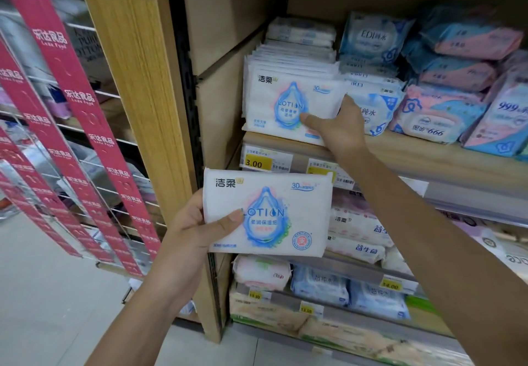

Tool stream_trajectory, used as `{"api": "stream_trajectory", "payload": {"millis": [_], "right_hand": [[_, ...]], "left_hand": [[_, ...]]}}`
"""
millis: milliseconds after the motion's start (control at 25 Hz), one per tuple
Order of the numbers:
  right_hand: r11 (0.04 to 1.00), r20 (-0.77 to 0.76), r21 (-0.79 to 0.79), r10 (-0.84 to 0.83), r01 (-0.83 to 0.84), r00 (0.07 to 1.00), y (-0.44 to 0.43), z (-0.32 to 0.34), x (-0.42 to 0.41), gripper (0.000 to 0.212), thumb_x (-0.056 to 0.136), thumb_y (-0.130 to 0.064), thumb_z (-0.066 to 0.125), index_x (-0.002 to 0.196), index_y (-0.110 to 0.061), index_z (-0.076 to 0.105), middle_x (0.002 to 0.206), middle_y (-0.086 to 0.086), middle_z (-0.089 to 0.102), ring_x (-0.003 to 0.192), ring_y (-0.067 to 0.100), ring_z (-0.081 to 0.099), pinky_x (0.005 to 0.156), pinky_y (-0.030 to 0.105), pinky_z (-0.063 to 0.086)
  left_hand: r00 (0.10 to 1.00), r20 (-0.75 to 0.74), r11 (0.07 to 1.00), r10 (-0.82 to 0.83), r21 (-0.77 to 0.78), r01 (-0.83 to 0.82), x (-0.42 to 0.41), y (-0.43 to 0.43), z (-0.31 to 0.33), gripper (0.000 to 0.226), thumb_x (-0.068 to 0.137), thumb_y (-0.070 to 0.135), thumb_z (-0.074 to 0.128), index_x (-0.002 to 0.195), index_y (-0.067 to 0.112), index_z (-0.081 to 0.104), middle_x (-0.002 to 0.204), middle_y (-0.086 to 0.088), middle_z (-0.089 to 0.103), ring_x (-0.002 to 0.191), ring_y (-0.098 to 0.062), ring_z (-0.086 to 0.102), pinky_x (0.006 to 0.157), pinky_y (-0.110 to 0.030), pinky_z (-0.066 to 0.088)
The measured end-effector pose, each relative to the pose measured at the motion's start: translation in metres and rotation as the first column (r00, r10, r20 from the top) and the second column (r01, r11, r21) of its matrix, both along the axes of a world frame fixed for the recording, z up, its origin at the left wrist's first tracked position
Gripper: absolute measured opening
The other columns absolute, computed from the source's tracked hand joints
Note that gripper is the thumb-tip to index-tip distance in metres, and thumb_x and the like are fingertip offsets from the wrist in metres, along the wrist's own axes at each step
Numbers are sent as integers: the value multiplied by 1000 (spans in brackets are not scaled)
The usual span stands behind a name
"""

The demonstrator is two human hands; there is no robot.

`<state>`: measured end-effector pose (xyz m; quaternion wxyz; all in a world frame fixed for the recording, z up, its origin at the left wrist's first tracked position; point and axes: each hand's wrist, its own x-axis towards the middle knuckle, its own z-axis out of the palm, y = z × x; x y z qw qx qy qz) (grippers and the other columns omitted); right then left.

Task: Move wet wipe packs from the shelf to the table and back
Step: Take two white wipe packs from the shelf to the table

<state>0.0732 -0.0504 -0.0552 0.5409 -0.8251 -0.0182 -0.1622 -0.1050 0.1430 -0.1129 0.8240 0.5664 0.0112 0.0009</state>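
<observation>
My left hand (197, 224) grips a white wipe pack with a blue drop print (268, 212), held in the air in front of the shelves. My right hand (341, 127) reaches up to the upper shelf (428, 157) and pinches the front pack (288, 102) of a row of the same white packs standing upright, thumb on its face and fingers behind its right edge. That pack still stands on the shelf board.
Blue and pink wipe packs (440, 111) crowd the shelf to the right. Lower shelves (357, 275) hold more packs and yellow price tags (258, 162). A wooden post (137, 80) and hanging pink banners (85, 108) stand to the left, above tiled floor (43, 294).
</observation>
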Motion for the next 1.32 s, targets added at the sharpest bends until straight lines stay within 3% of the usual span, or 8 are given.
{"api": "stream_trajectory", "payload": {"millis": [120, 280, 400, 560, 640, 840, 1040, 1320], "right_hand": [[919, 150, -315, -197, 236, 969, -1, -1, 3, 64, 67, -43, 80, 106, -9, 43, 102, 7, 54, 96, 24, 52, 77, 37, 45], [888, 107, -408, -184, 212, 977, 6, 10, 0, 76, 70, -45, 78, 122, -9, 35, 117, 10, 55, 103, 28, 55, 71, 35, 40], [941, 36, -301, -147, 151, 988, 1, 14, -2, 73, 74, -41, 76, 125, -13, 33, 118, 7, 54, 102, 25, 56, 71, 34, 42], [992, -9, 81, 93, -92, 996, -29, 22, -33, 18, 93, -24, 57, 103, -10, 54, 78, -2, 56, 60, 2, 58, 58, 18, 48], [958, -58, 187, 234, -220, 971, -42, 20, -58, 18, 98, -21, 47, 99, -7, 59, 74, -2, 60, 57, 0, 57, 57, 15, 49], [967, -54, 9, 254, -254, 966, -48, 18, -60, 26, 80, -9, 72, 98, -19, 57, 81, -4, 66, 64, 5, 57, 62, 18, 51], [995, 73, 11, 95, -96, 993, -39, 20, -31, 32, 76, -10, 76, 101, -14, 57, 88, 9, 67, 67, 12, 59, 67, 28, 54], [999, 102, -44, 7, -3, 995, -27, -1, -16, 28, 75, -18, 78, 94, -17, 58, 73, -9, 59, 65, 10, 59, 70, 31, 53]], "left_hand": [[1000, 4, 1000, 6, 13, -6, 1, 1, 0, 48, 75, 7, 72, 121, 11, 59, 111, -6, 71, 101, -24, 68, 70, -27, 58], [1000, 24, 1000, 7, 30, -8, 4, -3, 5, 46, 76, 9, 68, 122, 14, 59, 112, -4, 71, 102, -22, 68, 73, -28, 58], [999, 40, 1000, 2, 13, -2, 11, -10, 9, 45, 78, 8, 61, 122, 13, 59, 113, -4, 71, 103, -22, 68, 77, -30, 58], [996, 82, 999, 30, 26, -32, 33, -19, 18, 43, 80, 7, 62, 122, 10, 58, 113, -5, 70, 103, -21, 68, 77, -30, 59], [991, 119, 998, 58, 23, -62, 50, -24, 27, 41, 82, 3, 61, 123, 6, 56, 112, -5, 71, 101, -20, 69, 72, -27, 58], [965, 193, 970, 179, 127, -206, 93, -42, 53, 33, 87, 3, 62, 119, 8, 54, 109, 2, 68, 95, -11, 69, 71, -27, 58], [777, 472, 582, 417, 518, -627, 120, -55, 70, 36, 82, 21, 71, 115, 18, 56, 106, 10, 63, 93, -6, 59, 79, -22, 48], [776, 507, 450, 376, 632, -631, 136, -49, 55, 62, 81, 16, 72, 132, 13, 37, 129, -3, 55, 116, -18, 53, 90, -26, 41]]}}
